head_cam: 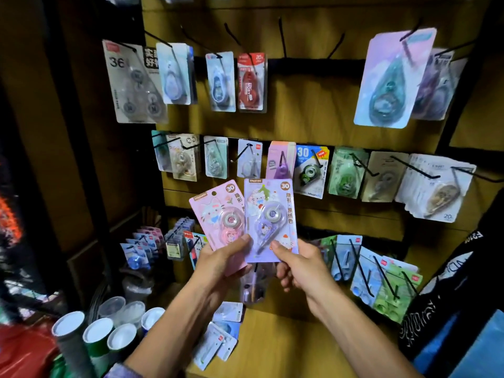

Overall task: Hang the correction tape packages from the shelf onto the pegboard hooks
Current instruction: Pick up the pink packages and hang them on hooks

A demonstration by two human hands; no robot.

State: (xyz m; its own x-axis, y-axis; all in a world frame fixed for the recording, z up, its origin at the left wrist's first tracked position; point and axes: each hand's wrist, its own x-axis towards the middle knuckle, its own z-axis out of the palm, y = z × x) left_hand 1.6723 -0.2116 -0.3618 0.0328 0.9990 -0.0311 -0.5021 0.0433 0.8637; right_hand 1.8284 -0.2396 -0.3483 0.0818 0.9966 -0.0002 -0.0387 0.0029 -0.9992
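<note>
Your left hand point(222, 261) pinches the pink package point(219, 222) at its lower edge, thumb pressed on the front of the card and the other fingers curled behind it, so the card stands tilted a little to the left. Your right hand point(297, 264) grips the purple package point(270, 219) the same way, thumb on the lower front and fingers folded behind, and this card stands nearly upright. The two packages overlap, the purple one's left edge lying in front of the pink one's right edge, and both are held up in front of the pegboard point(313, 105), just below its middle row of hanging packages point(311, 171). Farther up, a top row holds a red package point(251, 81) with several bare black hooks point(282, 36) to its right, and a large teardrop package point(390, 77) hangs at the far right. Below your hands, on the left, small blue packages point(139, 252) hang in a tight stack, and on the right blue and green packages point(381, 279) hang on the lowest hooks. On the wooden shelf point(286, 339) near your forearms lie a few more correction tape packages point(221, 336), flat and overlapping. At the near left stands a cluster of paper cups point(98, 331) with white insides.
</note>
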